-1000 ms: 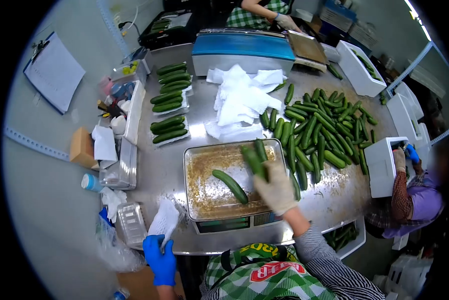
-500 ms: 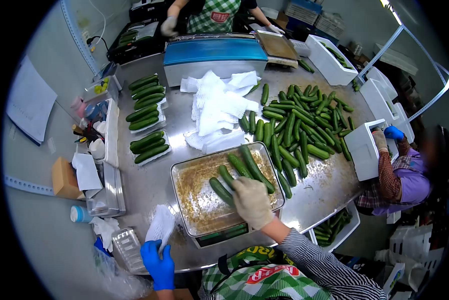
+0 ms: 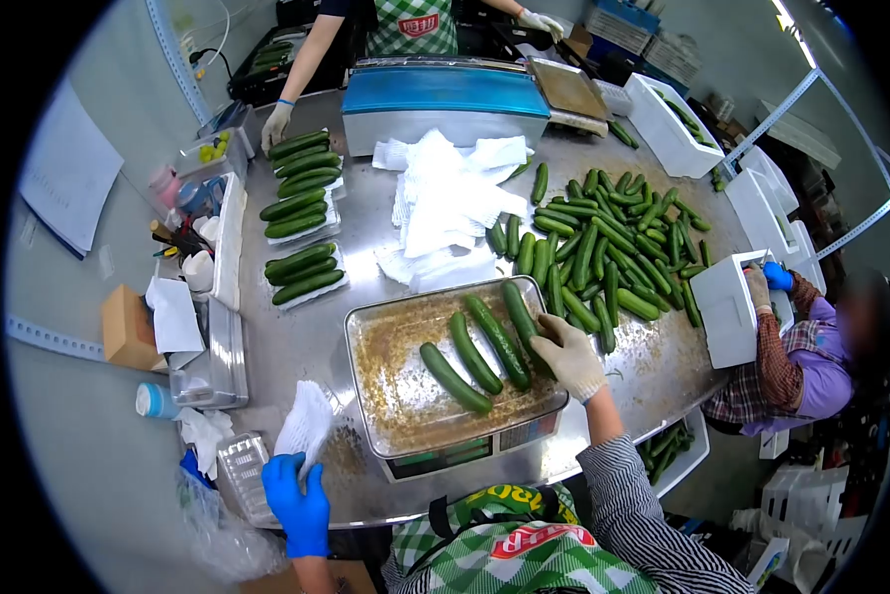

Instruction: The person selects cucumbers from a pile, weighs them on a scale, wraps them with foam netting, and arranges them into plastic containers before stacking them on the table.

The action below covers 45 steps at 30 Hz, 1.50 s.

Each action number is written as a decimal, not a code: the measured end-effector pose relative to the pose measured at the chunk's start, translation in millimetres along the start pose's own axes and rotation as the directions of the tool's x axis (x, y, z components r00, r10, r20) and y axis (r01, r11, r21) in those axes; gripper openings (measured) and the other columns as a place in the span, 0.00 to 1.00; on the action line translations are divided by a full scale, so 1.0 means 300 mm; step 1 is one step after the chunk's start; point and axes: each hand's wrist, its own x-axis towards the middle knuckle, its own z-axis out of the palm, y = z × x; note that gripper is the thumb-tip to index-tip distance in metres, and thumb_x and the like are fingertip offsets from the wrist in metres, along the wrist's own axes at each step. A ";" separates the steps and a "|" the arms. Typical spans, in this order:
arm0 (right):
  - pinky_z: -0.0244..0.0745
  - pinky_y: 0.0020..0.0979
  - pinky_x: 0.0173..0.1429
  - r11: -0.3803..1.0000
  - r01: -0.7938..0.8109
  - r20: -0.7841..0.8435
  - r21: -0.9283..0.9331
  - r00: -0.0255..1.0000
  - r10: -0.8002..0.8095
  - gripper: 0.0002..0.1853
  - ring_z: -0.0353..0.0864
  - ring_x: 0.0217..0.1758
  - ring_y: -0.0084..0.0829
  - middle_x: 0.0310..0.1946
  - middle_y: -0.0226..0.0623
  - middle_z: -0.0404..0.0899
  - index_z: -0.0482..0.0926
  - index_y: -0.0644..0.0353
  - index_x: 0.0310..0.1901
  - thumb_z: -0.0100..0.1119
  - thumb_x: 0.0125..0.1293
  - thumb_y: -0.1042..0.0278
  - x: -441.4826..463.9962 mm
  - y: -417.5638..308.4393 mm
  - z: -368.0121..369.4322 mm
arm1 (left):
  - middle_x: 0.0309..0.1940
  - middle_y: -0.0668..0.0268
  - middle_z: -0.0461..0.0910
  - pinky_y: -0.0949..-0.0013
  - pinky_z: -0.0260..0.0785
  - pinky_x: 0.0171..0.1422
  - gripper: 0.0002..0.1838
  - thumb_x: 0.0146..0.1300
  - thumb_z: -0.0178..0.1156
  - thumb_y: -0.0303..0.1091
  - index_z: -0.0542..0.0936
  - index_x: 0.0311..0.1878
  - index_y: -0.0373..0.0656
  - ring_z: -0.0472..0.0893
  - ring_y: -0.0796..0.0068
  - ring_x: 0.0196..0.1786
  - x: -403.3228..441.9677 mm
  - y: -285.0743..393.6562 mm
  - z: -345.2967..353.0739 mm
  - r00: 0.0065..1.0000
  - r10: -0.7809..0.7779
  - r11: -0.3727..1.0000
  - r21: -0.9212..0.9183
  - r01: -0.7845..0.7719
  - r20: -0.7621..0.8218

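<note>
Four cucumbers point(image 3: 497, 342) lie side by side in the metal tray point(image 3: 395, 421), which rests on a scale. My right hand point(image 3: 570, 360), in a pale glove, touches the rightmost cucumber point(image 3: 526, 325) at the tray's right edge, fingers bent around its side. Near the front left table edge, my left hand point(image 3: 298, 502) in a blue glove pinches the lower end of a white mesh sleeve point(image 3: 305, 422). A clear plastic tray point(image 3: 244, 477) is just left of that hand. Right of the metal tray is a large heap of cucumbers point(image 3: 618, 247).
Wrapped cucumber packs point(image 3: 303, 272) line the table's left side. White mesh sleeves point(image 3: 440, 198) are piled behind the tray, before a blue-topped machine point(image 3: 445, 94). A co-worker's gloved hand point(image 3: 276, 127) is by the packs; another person point(image 3: 796, 346) handles a white box point(image 3: 727, 312) at right.
The cucumbers in the tray now number four, set in a row. My right hand has moved from the tray's middle to its right side. The far co-worker's hand has reached to the packs.
</note>
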 end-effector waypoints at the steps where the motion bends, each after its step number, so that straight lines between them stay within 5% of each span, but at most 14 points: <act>1: 0.74 0.38 0.62 0.998 -0.009 -0.041 0.057 0.999 0.011 0.30 0.83 0.55 0.45 0.52 0.56 0.81 0.73 0.69 0.64 0.63 0.64 0.61 -0.012 0.011 0.004 | 0.38 0.56 0.75 0.59 0.69 0.49 0.12 0.53 0.69 0.22 0.77 0.39 0.33 0.75 0.55 0.44 -0.009 -0.005 -0.003 1.000 -0.015 1.000 0.004 0.015 0.003; 4: 0.74 0.34 0.63 0.930 0.005 -0.041 -0.367 0.999 -0.022 0.28 0.83 0.58 0.38 0.55 0.52 0.81 0.74 0.71 0.63 0.63 0.66 0.62 -0.015 -0.013 0.001 | 0.37 0.56 0.75 0.59 0.68 0.49 0.12 0.53 0.69 0.22 0.77 0.39 0.33 0.75 0.55 0.43 -0.032 -0.010 -0.007 0.999 -0.045 0.999 -0.005 0.045 0.005; 9: 0.76 0.33 0.59 0.938 -0.070 0.043 0.339 0.997 0.059 0.26 0.84 0.52 0.41 0.49 0.51 0.82 0.77 0.70 0.60 0.64 0.66 0.60 -0.048 -0.035 -0.003 | 0.37 0.56 0.75 0.60 0.69 0.49 0.12 0.53 0.69 0.22 0.77 0.39 0.33 0.75 0.55 0.43 -0.048 0.007 -0.017 0.999 -0.045 0.999 0.005 0.045 0.003; 12: 0.76 0.36 0.58 0.988 0.154 -0.126 -0.026 0.980 -0.156 0.25 0.84 0.50 0.46 0.48 0.50 0.83 0.77 0.68 0.60 0.64 0.65 0.62 -0.054 -0.035 0.036 | 0.40 0.54 0.75 0.56 0.68 0.54 0.13 0.53 0.69 0.24 0.79 0.41 0.33 0.75 0.51 0.47 -0.053 0.019 -0.015 0.993 -0.114 0.993 -0.029 0.115 0.039; 13: 0.76 0.42 0.54 0.925 0.195 -0.156 -0.325 0.954 -0.256 0.22 0.82 0.47 0.49 0.46 0.48 0.82 0.80 0.64 0.56 0.66 0.62 0.62 -0.040 -0.047 0.045 | 0.40 0.54 0.76 0.56 0.68 0.54 0.13 0.53 0.69 0.24 0.79 0.41 0.34 0.75 0.51 0.47 -0.058 0.023 -0.012 0.991 -0.123 0.991 -0.037 0.125 0.046; 16: 0.75 0.45 0.55 0.696 0.254 -0.091 -0.672 0.904 -0.418 0.20 0.81 0.49 0.51 0.46 0.53 0.81 0.80 0.61 0.54 0.67 0.60 0.65 -0.020 -0.095 0.078 | 0.40 0.54 0.76 0.56 0.68 0.54 0.13 0.53 0.69 0.24 0.80 0.42 0.34 0.75 0.51 0.47 -0.050 0.036 -0.002 0.991 -0.126 0.990 -0.050 0.128 0.051; 20: 0.73 0.46 0.52 0.484 0.338 0.166 -0.807 0.917 -0.364 0.26 0.81 0.47 0.44 0.45 0.41 0.81 0.76 0.58 0.59 0.66 0.60 0.60 -0.028 -0.129 0.152 | 0.39 0.55 0.76 0.55 0.67 0.54 0.13 0.53 0.69 0.24 0.80 0.42 0.34 0.75 0.51 0.47 -0.064 0.032 0.009 0.992 -0.114 0.991 -0.057 0.117 0.052; 24: 0.75 0.42 0.50 0.367 0.345 0.231 -0.864 0.919 -0.320 0.30 0.82 0.45 0.42 0.41 0.45 0.80 0.70 0.60 0.65 0.62 0.60 0.66 -0.005 -0.123 0.205 | 0.39 0.55 0.76 0.55 0.67 0.53 0.13 0.53 0.70 0.24 0.80 0.42 0.35 0.75 0.51 0.46 -0.054 0.045 0.029 0.994 -0.100 0.990 -0.096 0.102 0.032; 28: 0.76 0.48 0.53 0.666 0.360 0.204 -0.654 0.931 -0.303 0.30 0.81 0.48 0.52 0.44 0.53 0.78 0.67 0.67 0.66 0.59 0.62 0.69 -0.018 -0.128 0.231 | 0.39 0.55 0.76 0.56 0.68 0.52 0.13 0.52 0.70 0.23 0.80 0.42 0.35 0.75 0.52 0.45 -0.042 0.045 0.046 0.998 -0.050 0.996 -0.068 0.052 0.042; 31: 0.74 0.49 0.58 0.758 0.383 0.105 -0.527 0.915 -0.389 0.31 0.77 0.54 0.56 0.52 0.60 0.75 0.66 0.69 0.66 0.61 0.64 0.64 -0.043 -0.119 0.214 | 0.37 0.56 0.75 0.59 0.69 0.50 0.13 0.52 0.70 0.21 0.79 0.41 0.35 0.76 0.54 0.43 -0.026 0.060 0.034 0.999 -0.008 0.999 -0.038 0.009 0.038; 34: 0.70 0.49 0.60 0.688 0.437 0.209 -0.579 0.895 -0.393 0.34 0.75 0.57 0.56 0.55 0.59 0.72 0.66 0.69 0.65 0.64 0.63 0.56 -0.100 -0.167 0.218 | 0.38 0.56 0.75 0.58 0.68 0.51 0.14 0.52 0.70 0.22 0.79 0.41 0.35 0.76 0.53 0.44 -0.023 0.056 0.037 1.000 0.000 0.999 -0.035 0.001 0.030; 39: 0.68 0.50 0.64 0.508 0.382 0.282 -0.772 0.922 -0.264 0.58 0.73 0.62 0.57 0.61 0.63 0.69 0.56 0.70 0.72 0.74 0.47 0.40 -0.120 -0.212 0.272 | 0.38 0.56 0.76 0.57 0.68 0.52 0.14 0.51 0.71 0.23 0.80 0.42 0.36 0.75 0.52 0.45 -0.017 0.066 0.040 0.997 0.017 0.999 -0.041 -0.014 0.071; 42: 0.70 0.51 0.62 0.636 0.288 0.342 -0.716 0.939 -0.041 0.59 0.75 0.59 0.56 0.59 0.61 0.71 0.55 0.70 0.72 0.74 0.46 0.42 -0.080 -0.256 0.286 | 0.39 0.57 0.77 0.56 0.68 0.53 0.14 0.50 0.71 0.25 0.82 0.42 0.38 0.75 0.52 0.45 -0.009 0.068 0.066 0.993 0.101 0.995 0.007 -0.101 0.064; 45: 0.72 0.48 0.62 0.612 0.286 0.319 -0.737 0.946 -0.058 0.59 0.76 0.58 0.55 0.56 0.59 0.73 0.53 0.71 0.73 0.74 0.45 0.48 -0.073 -0.248 0.295 | 0.39 0.61 0.78 0.56 0.67 0.52 0.14 0.50 0.71 0.27 0.82 0.42 0.42 0.75 0.56 0.45 0.017 0.072 0.075 0.975 0.210 0.974 0.072 -0.215 0.066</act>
